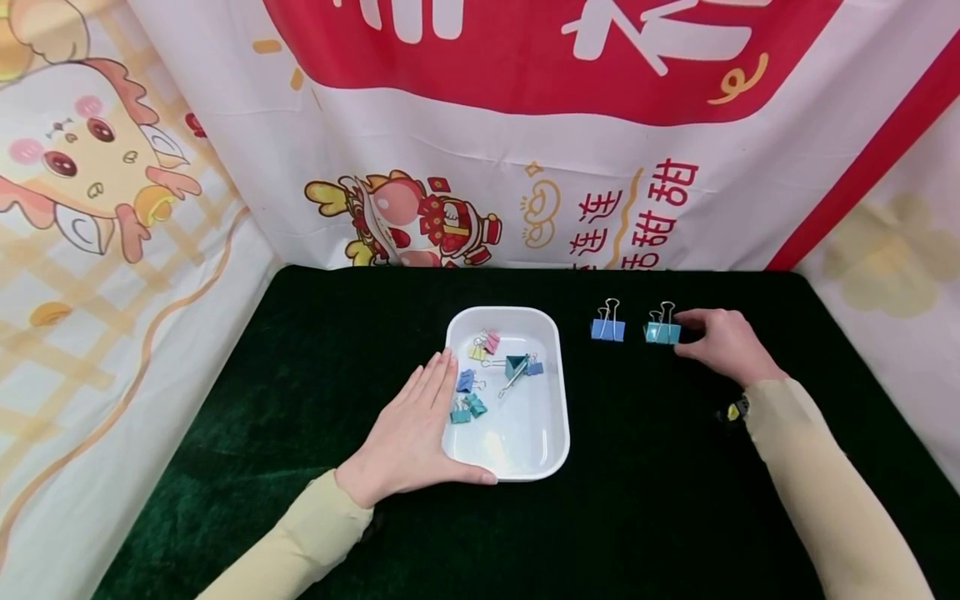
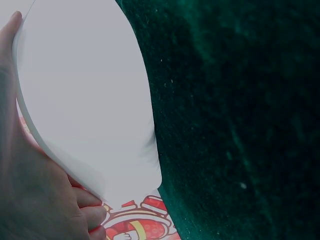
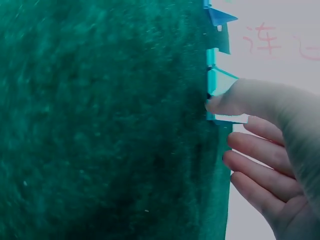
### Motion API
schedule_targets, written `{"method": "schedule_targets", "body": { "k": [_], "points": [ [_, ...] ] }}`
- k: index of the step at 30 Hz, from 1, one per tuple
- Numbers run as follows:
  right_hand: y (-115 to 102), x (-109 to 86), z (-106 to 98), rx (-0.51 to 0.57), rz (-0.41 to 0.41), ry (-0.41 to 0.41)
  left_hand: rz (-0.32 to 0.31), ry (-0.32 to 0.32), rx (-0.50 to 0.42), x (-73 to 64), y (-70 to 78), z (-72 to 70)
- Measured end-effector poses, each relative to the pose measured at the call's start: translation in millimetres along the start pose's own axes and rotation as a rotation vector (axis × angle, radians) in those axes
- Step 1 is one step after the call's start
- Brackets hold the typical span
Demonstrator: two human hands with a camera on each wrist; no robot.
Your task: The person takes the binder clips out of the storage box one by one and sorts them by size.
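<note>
My right hand [image 1: 723, 342] pinches a large teal binder clip [image 1: 662, 333] by its right end, between thumb and forefinger. The clip stands with its wire handles up. In the right wrist view the thumb lies on the teal clip [image 3: 212, 82] while the other fingers spread loosely beside it. To its left stands a large blue binder clip [image 1: 607, 330], also handles up. My left hand [image 1: 408, 429] lies with straight fingers along the left wall of a white tray [image 1: 551, 450], thumb at its near edge. Small binder clips and one larger dark teal clip [image 1: 516, 367] lie inside.
In the tray are a pink clip [image 1: 491, 341], a yellow clip [image 1: 477, 352], blue clips [image 1: 466, 381] and small teal clips [image 1: 461, 414]. Dark green cloth [image 1: 300, 375] covers the table. A printed curtain [image 1: 420, 133] hangs along the back edge.
</note>
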State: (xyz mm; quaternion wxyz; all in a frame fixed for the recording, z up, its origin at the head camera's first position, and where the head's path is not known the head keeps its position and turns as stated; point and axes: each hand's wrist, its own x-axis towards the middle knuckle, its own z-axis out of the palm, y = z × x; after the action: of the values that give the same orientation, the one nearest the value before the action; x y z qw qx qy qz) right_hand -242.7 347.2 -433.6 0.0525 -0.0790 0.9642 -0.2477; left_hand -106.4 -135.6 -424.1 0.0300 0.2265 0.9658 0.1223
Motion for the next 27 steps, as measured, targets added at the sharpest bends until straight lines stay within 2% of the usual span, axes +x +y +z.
{"method": "schedule_targets", "body": {
  "k": [7,11,20,27],
  "points": [
    [-10.0,-14.3,-12.7,0.037,-0.01,0.079,0.0,-0.007,0.006,0.4,-0.5,0.6],
    [-20.8,-19.8,-22.1,0.036,-0.051,0.12,0.002,-0.006,-0.001,0.7,-0.7,0.4],
    [-61.8,-26.4,-31.7,0.017,-0.157,0.196,0.003,0.007,0.012,0.8,-0.7,1.4],
    [-96.1,-29.6,-27.9,0.017,-0.223,0.196,-0.003,-0.003,0.025,0.4,-0.4,0.9]
  ]
}}
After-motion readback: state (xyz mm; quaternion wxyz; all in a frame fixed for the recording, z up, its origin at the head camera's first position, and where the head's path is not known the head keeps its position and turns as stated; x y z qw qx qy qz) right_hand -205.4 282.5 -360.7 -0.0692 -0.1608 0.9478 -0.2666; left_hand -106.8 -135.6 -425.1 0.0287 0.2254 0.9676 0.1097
